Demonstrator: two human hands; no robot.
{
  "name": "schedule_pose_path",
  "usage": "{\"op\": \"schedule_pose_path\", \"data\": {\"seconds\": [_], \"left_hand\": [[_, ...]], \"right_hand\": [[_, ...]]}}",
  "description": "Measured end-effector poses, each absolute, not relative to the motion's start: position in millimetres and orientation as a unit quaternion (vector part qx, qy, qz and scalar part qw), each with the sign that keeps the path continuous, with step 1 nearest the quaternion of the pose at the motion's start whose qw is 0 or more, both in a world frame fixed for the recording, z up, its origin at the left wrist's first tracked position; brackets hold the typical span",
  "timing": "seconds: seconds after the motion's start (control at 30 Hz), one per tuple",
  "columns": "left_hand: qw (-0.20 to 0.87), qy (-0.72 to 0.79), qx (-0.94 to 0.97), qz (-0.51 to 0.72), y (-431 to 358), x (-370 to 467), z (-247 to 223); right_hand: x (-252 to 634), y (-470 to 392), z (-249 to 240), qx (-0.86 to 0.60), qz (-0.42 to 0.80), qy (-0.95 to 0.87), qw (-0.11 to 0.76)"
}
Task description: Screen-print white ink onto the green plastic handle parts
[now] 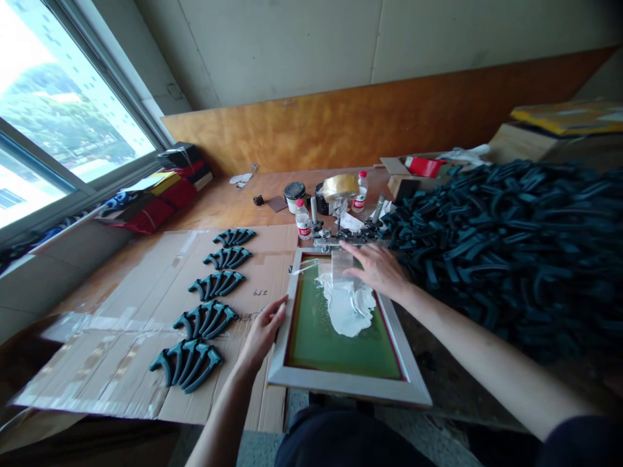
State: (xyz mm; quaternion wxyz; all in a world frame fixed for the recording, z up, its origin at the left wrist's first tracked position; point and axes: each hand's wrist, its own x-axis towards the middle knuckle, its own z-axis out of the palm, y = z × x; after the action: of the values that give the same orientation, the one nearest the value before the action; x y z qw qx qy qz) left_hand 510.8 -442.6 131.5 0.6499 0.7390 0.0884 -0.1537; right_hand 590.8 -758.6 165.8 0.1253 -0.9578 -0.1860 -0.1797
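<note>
Your left grip (265, 325) touches the frame (341, 386), closure unclear; your right grip (380, 269) spreads at the scraper (341, 267); poorly supported, it could topple into white paste (348, 316).

The frame (350, 387) looks like bare metal, pale and smooth with a dull sheen, around a screen (311, 344) that is taut, flat and faintly glossy. On it the paste (348, 318) looks thick and wet, shiny and lumpy along its edges. The clamp (335, 242) is greyish metal. Brown cardboard (267, 272) shows a matt, creased face with glossy clear tape (126, 321) across it. The curved pieces (187, 364) look like matt plastic or rubber. The desk (219, 211) and the backboard (272, 143) are wood, the latter with a varnished gloss. The bottle (302, 220) is shiny clear plastic.
</note>
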Motion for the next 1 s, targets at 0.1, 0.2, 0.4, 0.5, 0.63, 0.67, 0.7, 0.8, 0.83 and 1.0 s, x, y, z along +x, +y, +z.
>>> {"op": "schedule_pose_path", "data": {"seconds": [0.1, 0.2, 0.4, 0.5, 0.63, 0.67, 0.7, 0.8, 0.83, 1.0], "left_hand": [[0.689, 0.064, 0.716, -0.089, -450.6, 525.4, 175.9], [0.759, 0.023, 0.651, -0.011, -465.2, 553.1, 209.7], [0.796, 0.005, 0.602, 0.056, -486.0, 597.9, 235.6], [0.789, 0.066, 0.610, 0.031, -498.7, 568.5, 208.5], [0.727, 0.104, 0.594, -0.329, -526.0, 490.9, 145.4], [0.732, 0.117, 0.576, -0.346, -530.6, 475.7, 131.6], [0.742, 0.137, 0.566, -0.332, -532.3, 465.3, 119.8], [0.727, 0.187, 0.624, -0.215, -511.4, 465.2, 94.2], [0.692, 0.196, 0.669, -0.185, -494.9, 472.6, 86.9], [0.367, 0.259, 0.879, -0.163, -394.1, 506.7, 49.7]], "right_hand": [[589.5, -799.8, 159.8, -0.953, -0.211, -0.066, 0.206], [564.7, -819.0, 123.6, -0.956, -0.146, -0.004, 0.253], [510.8, -769.6, 41.9, -0.975, -0.065, -0.095, 0.190], [502.9, -743.3, 43.1, -0.976, -0.053, -0.042, 0.206], [481.4, -697.3, 70.6, -0.945, -0.158, -0.026, 0.286], [475.4, -686.5, 76.2, -0.936, -0.178, -0.079, 0.294], [471.3, -679.7, 79.9, -0.925, -0.183, -0.150, 0.299], [480.3, -700.1, 78.4, -0.889, -0.185, -0.276, 0.314], [491.9, -721.4, 72.9, -0.893, -0.197, -0.251, 0.318], [571.0, -854.0, 14.6, -0.964, -0.162, 0.074, 0.196]]}}
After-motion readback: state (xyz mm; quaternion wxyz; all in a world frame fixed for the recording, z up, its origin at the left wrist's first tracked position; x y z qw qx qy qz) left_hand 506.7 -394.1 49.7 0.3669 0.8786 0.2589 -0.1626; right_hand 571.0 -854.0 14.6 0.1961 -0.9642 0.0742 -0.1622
